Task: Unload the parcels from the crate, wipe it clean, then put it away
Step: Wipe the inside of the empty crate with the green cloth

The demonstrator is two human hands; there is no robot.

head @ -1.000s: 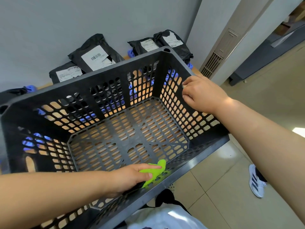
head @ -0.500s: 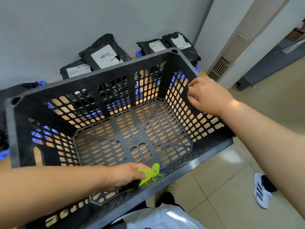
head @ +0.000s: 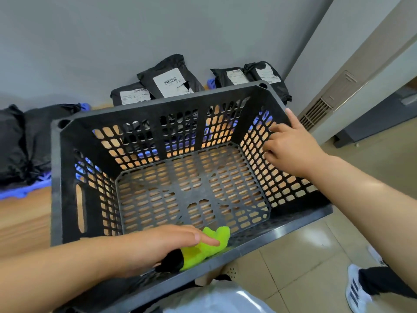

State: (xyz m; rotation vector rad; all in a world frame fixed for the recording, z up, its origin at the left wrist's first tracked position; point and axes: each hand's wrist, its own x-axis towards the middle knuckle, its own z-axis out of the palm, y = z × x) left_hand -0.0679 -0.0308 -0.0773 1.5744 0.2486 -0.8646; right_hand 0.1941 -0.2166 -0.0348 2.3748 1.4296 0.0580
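A black perforated plastic crate (head: 56, 177) stands on a wooden table, with nothing inside but my hands. My left hand (head: 167, 242) presses a bright green cloth (head: 209, 245) with a black edge against the crate's near inner wall. My right hand (head: 291, 150) rests over the right wall, thumb on the rim and fingers on the inner lattice. Behind the crate, black parcels with white labels (head: 171, 80) lean against the grey wall, two more (head: 248, 75) at the right corner.
Black bags (head: 20, 141) lie on a blue mat (head: 24, 190) at the left on the wooden table (head: 22, 222). Tiled floor (head: 304, 256) and my white shoe (head: 358, 290) are at the lower right. A vent panel (head: 316, 114) and a doorway stand to the right.
My left hand with the cloth has slid slightly right along the near wall. My right hand's fingers have spread on the right wall. The view has tilted down.
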